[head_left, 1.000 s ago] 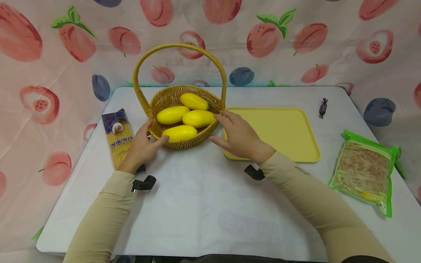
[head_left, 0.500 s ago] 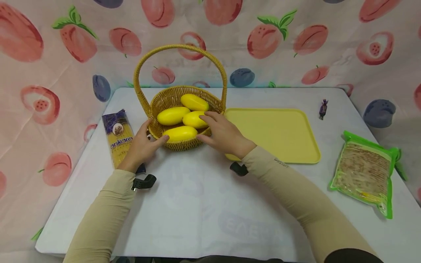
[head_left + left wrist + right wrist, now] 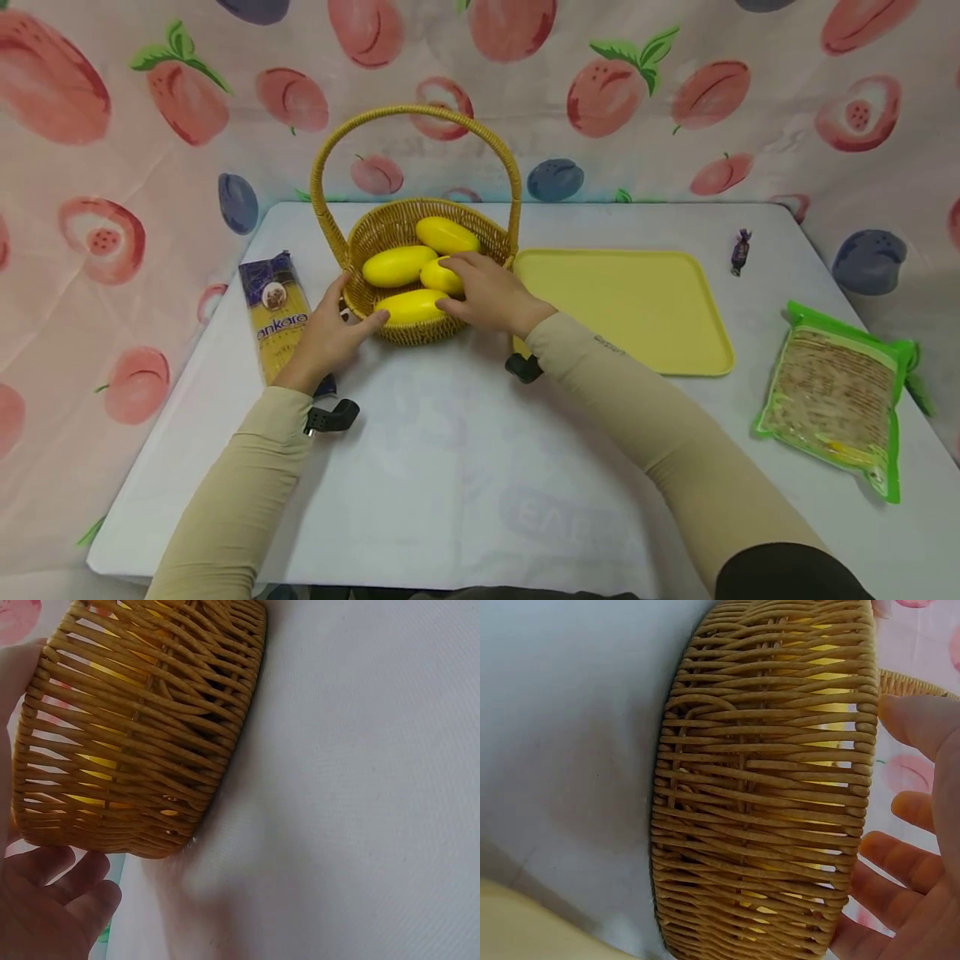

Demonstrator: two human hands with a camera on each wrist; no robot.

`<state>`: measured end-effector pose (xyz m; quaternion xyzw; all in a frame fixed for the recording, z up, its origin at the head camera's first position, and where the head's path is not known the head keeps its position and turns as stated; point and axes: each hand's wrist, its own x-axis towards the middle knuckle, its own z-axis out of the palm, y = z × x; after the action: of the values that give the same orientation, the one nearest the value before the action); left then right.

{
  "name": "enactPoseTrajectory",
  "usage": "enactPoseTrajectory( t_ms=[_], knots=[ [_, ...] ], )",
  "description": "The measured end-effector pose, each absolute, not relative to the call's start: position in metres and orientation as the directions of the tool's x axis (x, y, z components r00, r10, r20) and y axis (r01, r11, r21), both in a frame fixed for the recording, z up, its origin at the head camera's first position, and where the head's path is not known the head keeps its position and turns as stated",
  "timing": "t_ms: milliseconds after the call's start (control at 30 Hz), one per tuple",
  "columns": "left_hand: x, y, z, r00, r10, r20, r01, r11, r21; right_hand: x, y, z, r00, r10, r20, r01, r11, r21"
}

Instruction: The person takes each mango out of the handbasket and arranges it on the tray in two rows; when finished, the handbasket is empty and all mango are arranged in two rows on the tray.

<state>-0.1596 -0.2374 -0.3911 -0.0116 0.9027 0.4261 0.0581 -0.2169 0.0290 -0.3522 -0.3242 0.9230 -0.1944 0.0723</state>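
Observation:
A woven wicker basket [image 3: 423, 332] with a tall arched handle stands at the back left and contains several smooth yellow mangoes [image 3: 397, 267]. At its left side, my left hand [image 3: 333, 337] holds the basket, thumb at the front rim and fingers round the side; the left wrist view shows those fingertips [image 3: 94, 874] against the wicker wall. My right hand [image 3: 491, 296] reaches over the right rim, its fingers spread and partly covering the right-hand mango [image 3: 437, 277]. Its thumb [image 3: 911, 720] is near the rim in the right wrist view. Whether these fingers touch the mango is hard to see.
A yellow tray [image 3: 622, 312] lies right of the basket, partly behind the right sleeve. Left of the basket is a pasta packet [image 3: 277, 312]. A wrapped candy [image 3: 740, 252] lies at the back right, and a green-edged bag of flat brown food [image 3: 832, 396] near the right edge.
My right hand has moved left from the basket's right rim to over the right-hand mango. The left hand stays at the basket's left side. The view has shifted slightly.

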Motion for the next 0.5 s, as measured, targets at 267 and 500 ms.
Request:
enactPoseTrajectory(
  t_ms=[267,500],
  knots=[
    [-0.161,-0.238,-0.394,-0.992,0.028,-0.124,-0.08,0.627,0.775,-0.225,0.02,-0.355,-0.791,-0.609,-0.063,-0.53,0.732,-0.429],
    [-0.161,-0.237,-0.395,-0.993,0.02,-0.115,-0.076,0.637,0.767,-0.229,0.015,-0.354,-0.791,-0.608,-0.065,-0.533,0.737,-0.415]
  ],
)
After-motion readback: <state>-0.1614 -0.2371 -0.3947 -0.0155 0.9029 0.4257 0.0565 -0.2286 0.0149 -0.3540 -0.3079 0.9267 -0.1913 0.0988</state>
